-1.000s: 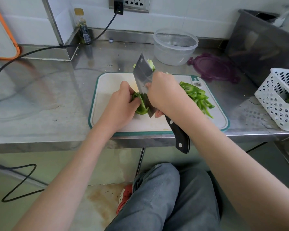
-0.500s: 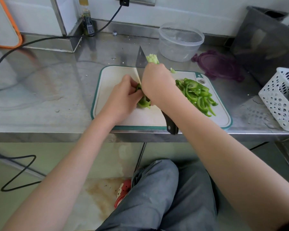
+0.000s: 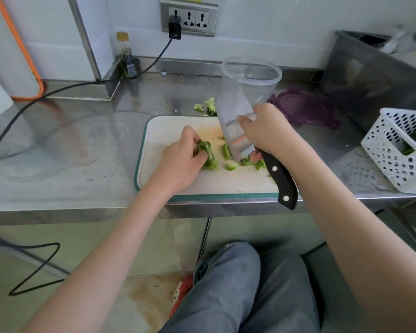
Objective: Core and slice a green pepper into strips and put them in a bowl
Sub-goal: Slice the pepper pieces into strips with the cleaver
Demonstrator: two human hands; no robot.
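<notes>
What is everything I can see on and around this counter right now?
cutting board: one, white with green rim, at the counter's front edge
pepper piece: one, green, on the board
pepper strips: a few, green, on the board by the blade
cleaver: one, steel blade, black handle, over the board
pepper scraps: a few, pale green, behind the board
bowl: one, clear plastic, behind the board
lid: one, purple, right of the bowl
basket: one, white, far right
bottle: one, dark, by the wall
plug: one, black, in the wall socket
left hand: holds the pepper piece
right hand: grips the cleaver
</notes>
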